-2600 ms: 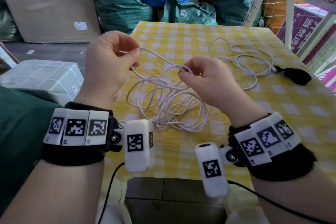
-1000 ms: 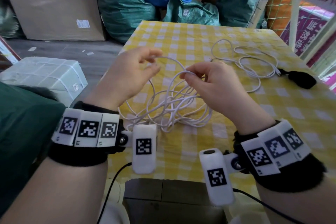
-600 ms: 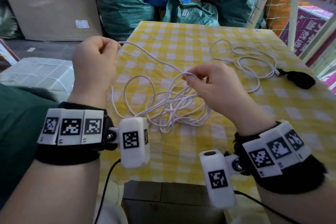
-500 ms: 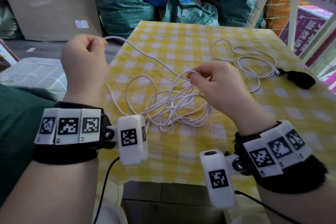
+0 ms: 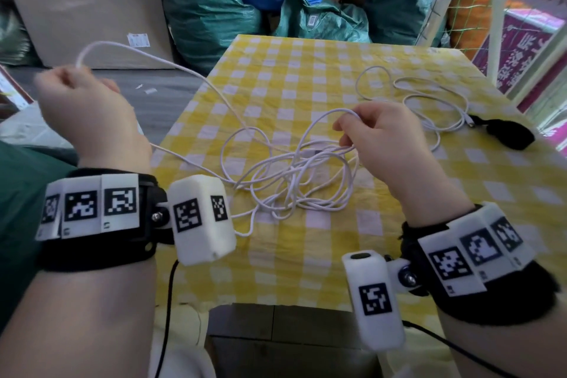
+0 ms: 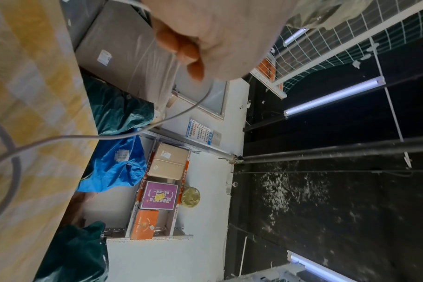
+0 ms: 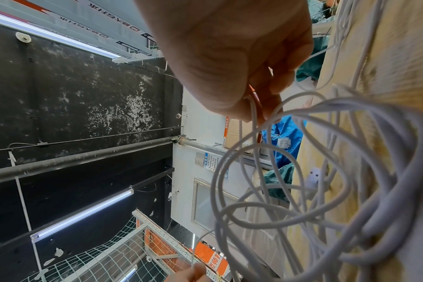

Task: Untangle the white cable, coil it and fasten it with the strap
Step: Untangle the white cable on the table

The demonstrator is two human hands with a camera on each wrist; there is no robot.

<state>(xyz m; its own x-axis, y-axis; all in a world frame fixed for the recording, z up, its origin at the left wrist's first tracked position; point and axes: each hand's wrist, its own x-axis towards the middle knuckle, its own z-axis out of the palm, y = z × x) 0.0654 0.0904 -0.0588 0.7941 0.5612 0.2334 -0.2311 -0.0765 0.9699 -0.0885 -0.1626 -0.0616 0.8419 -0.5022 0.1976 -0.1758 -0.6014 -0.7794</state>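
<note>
Head view: left hand (image 5: pixel 82 113) (raised off the desk (image 5: pixel 306 70)) and right hand (image 5: pixel 380 138) each pinch the white cable (image 5: pixel 291 181) — tangle between.

Left hand (image 5: pixel 86 110) is up and way out left of the white cable (image 5: pixel 294 181) tangle, past the table edge, fingers curled into a fist around one strand that arcs out the top. Right hand (image 5: pixel 383 138) hovers just above the tangle's right side, thumb and forefinger pinching a raised loop, other fingers loosely bent under it. Both forearms reach in from below, wrists wearing black bands with white marker blocks
</note>
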